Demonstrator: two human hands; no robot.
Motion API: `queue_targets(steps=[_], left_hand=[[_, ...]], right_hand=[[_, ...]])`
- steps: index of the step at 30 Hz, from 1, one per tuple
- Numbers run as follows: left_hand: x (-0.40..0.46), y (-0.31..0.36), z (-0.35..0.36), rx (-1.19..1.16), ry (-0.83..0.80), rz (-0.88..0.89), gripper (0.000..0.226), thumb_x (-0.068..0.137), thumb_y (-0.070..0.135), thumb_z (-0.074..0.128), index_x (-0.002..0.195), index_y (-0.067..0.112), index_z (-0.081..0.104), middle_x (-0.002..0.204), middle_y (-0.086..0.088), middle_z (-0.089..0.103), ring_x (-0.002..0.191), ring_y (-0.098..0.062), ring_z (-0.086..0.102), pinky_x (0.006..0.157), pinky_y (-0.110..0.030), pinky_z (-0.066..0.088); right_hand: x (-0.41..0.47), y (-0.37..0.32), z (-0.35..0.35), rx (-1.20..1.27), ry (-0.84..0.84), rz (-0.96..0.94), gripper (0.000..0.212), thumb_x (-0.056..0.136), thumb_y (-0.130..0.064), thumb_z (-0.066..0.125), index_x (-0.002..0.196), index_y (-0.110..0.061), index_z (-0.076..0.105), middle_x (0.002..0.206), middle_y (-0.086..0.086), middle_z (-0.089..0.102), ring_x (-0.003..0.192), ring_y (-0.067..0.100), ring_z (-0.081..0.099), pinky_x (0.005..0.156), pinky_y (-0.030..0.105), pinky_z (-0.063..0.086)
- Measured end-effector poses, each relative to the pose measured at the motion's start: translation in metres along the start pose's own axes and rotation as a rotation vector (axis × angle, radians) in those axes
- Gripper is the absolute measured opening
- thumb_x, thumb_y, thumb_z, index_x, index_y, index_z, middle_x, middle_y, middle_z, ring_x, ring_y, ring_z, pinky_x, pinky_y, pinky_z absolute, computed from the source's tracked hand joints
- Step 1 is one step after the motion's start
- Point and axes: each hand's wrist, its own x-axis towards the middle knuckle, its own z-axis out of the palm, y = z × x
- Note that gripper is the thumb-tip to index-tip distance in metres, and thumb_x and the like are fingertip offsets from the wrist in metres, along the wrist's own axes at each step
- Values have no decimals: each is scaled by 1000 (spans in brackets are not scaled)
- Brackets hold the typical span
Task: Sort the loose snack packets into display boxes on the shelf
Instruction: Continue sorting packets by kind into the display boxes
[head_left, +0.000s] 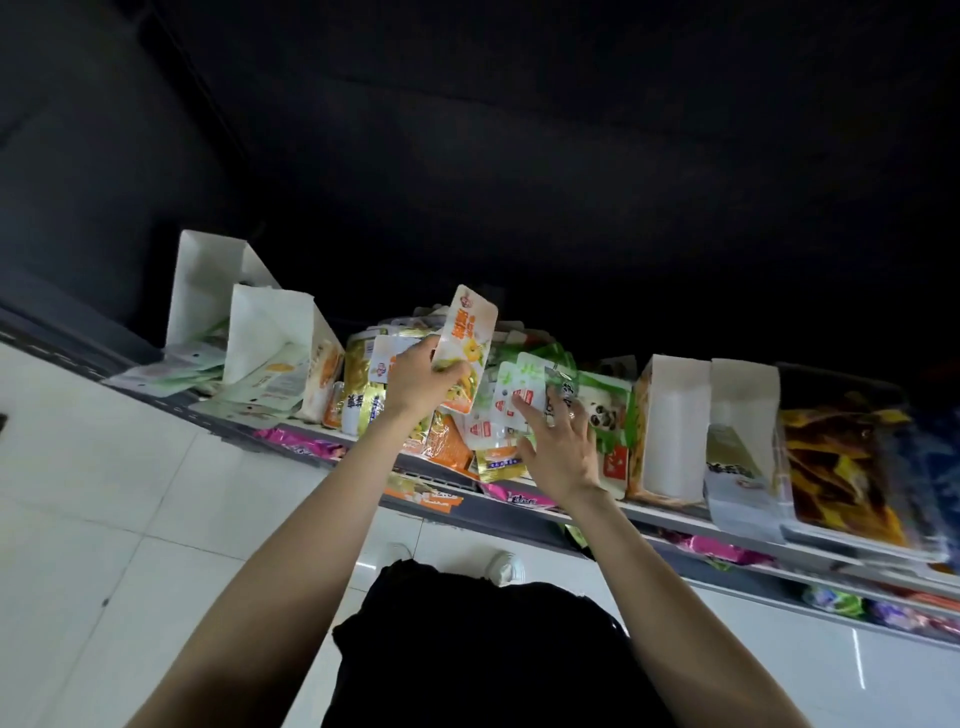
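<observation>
- Reaching up from below, I have both arms stretched toward the shelf (670, 519), which sits above my head, so I work by feel and colour more than by a clear look.
- My right hand (558, 452) is spread, fingers straight, fingertips on a green-and-white packet (519, 395) at the top of the loose heap (457, 436); I judge it is there to fan the packets apart and find the next match.
- My left hand (421, 379) pinches an orange-and-white packet (465, 345) upright, with what looks like a second one behind it, held clear of the pile so the sorted ones stay separate.
- The heap lies mid-shelf between the boxes, some packets hanging over the front edge, likely to slip if nudged.
- To the left stand two white display boxes (270, 343), tilted, with pale packets spilling at their mouths; to the right two more white boxes (675, 426) stand upright.
- Behind everything it is too dark to tell.
</observation>
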Motion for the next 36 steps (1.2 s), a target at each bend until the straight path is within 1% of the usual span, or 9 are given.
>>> queue_targets(steps=[4,8,11,14,19,22,26,31,36], left_hand=[[-24,11,-20,-398,-70,-84,32,78,23,76,106,18,60,95,7,70,78,0,67,69,-18,53],[-41,17,-32,28,-279,118,36,79,30,75,110,17,63,103,4,68,93,-8,66,77,-26,55],[-48,27,-32,375,-406,333,42,84,37,68,122,20,62,118,5,66,107,-14,61,89,-28,45],[-57,49,-16,507,-468,504,35,85,39,66,118,29,65,109,6,69,97,-14,63,89,-30,46],[-80,78,44,240,-116,799,37,76,32,76,111,23,67,105,5,69,91,-10,62,86,-33,52],[-85,82,88,3,-34,630,57,80,23,72,132,18,49,134,-1,50,122,-15,47,102,-24,37],[-83,78,137,-58,-282,287,57,87,25,66,137,17,41,135,-1,50,106,-12,59,79,-12,44],[-81,70,177,20,-415,272,60,84,18,70,137,16,42,124,-2,60,85,-10,65,80,-26,53],[-80,67,190,104,-343,292,61,81,18,72,136,15,44,127,-4,58,101,-18,62,91,-29,50]], right_hand=[[2,-6,-13,385,286,-34,50,91,-35,59,138,-26,44,144,9,37,133,31,28,106,44,32],[-11,-18,-54,1023,321,-25,82,79,-30,74,143,-25,24,131,-5,47,113,10,53,89,22,48],[-38,-1,-75,740,296,-121,66,79,-27,75,135,-25,40,112,-11,59,93,2,60,77,6,44],[-69,27,-71,544,256,-189,24,85,-22,70,109,-21,67,97,-6,70,75,11,65,66,20,46],[-118,65,-61,455,715,38,17,85,-21,63,97,-13,72,57,-5,60,40,3,40,41,6,30],[-135,88,-68,474,912,188,16,84,-13,64,97,-8,72,54,-8,52,46,2,44,42,5,28],[-129,119,-74,412,878,224,20,84,-10,66,103,-13,72,63,3,67,45,10,49,45,7,31],[-104,134,-67,324,740,216,28,76,1,65,103,-7,71,91,10,71,71,26,67,54,22,48],[-79,130,-65,-175,594,26,37,53,12,74,83,-8,67,66,6,65,60,24,62,39,24,45]])
